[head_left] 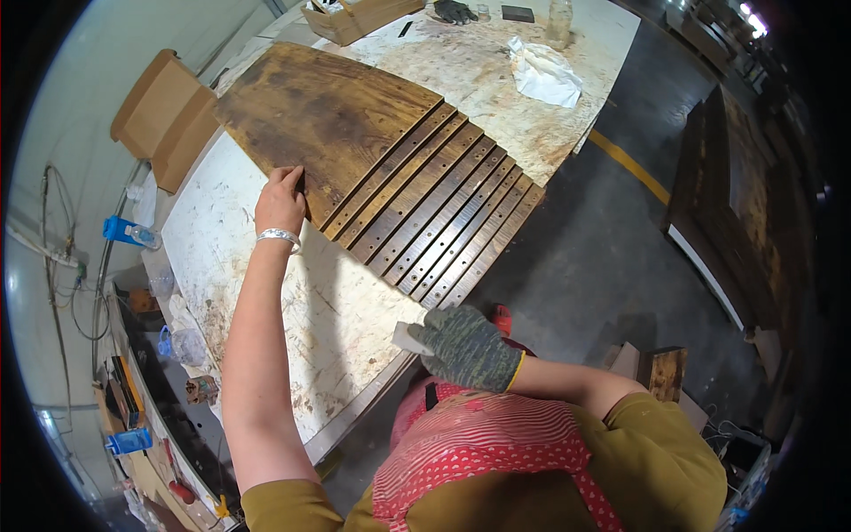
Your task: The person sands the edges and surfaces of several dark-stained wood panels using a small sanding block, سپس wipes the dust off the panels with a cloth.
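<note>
A fanned stack of brown wooden boards lies on the worktable, the top board largely exposed. Below it, the stepped edges of several boards show rows of small holes. My bare left hand, a bracelet at the wrist, grips the top board's left edge with curled fingers. In a dark grey knitted glove, my right hand is closed around a small pale flat block. That hand is near the table's front edge, just below the lowest board and apart from it. The block's material is unclear.
The stained white worktable bears an open cardboard box, a crumpled white cloth, a glass jar and a dark glove at the back. Cardboard stands at left. Dark wooden panels are stacked at right.
</note>
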A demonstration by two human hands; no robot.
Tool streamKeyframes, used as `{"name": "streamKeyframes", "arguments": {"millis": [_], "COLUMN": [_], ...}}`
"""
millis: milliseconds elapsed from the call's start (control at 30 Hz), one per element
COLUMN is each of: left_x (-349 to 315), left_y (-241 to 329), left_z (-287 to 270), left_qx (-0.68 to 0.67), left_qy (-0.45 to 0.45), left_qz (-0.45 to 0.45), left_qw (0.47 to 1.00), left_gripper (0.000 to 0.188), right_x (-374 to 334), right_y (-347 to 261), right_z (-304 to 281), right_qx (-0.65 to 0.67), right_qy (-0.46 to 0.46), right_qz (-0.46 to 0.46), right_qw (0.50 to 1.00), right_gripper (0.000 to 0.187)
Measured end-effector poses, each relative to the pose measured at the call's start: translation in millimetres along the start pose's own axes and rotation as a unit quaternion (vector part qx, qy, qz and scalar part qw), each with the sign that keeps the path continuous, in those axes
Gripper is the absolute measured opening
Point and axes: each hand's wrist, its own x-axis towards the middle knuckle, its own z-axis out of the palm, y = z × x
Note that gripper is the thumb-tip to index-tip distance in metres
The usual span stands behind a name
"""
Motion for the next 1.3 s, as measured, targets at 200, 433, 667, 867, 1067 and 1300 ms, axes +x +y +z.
{"name": "streamKeyframes", "arguments": {"millis": [200,433,667,867,1067,1300], "left_x": [-2.5,-3.2,0.8,4.4,5.5,3.4], "left_y": [2.2,0.6,-9.4,-8.4,-4.0,1.3], "left_z": [-1.1,1.4,4.9,-3.5,-7.1,-6.9], "left_qx": [-0.007,-0.009,-0.027,-0.006,-0.011,-0.013], "left_qy": [0.002,0.013,0.024,-0.021,-0.026,-0.034], "left_qz": [-0.003,0.001,0.035,0.017,0.008,-0.028], "left_qw": [1.0,1.0,0.999,1.0,1.0,0.999], "left_gripper": [0.041,0.04,0.039,0.042,0.045,0.047], "right_x": [4.5,15.3,13.7,10.4,1.5,7.2], "right_y": [24.8,49.8,72.6,191.7,248.8,173.6], "right_z": [-3.4,-21.3,-23.8,-44.9,-79.6,-56.8], "right_qx": [0.024,-0.048,-0.016,-0.088,-0.103,-0.063], "right_qy": [0.099,0.063,0.08,0.128,0.211,0.19], "right_qz": [0.058,0.051,-0.01,0.098,0.151,0.104], "right_qw": [0.993,0.996,0.997,0.983,0.96,0.974], "right_gripper": [0.039,0.047,0.046,0.044,0.041,0.043]}}
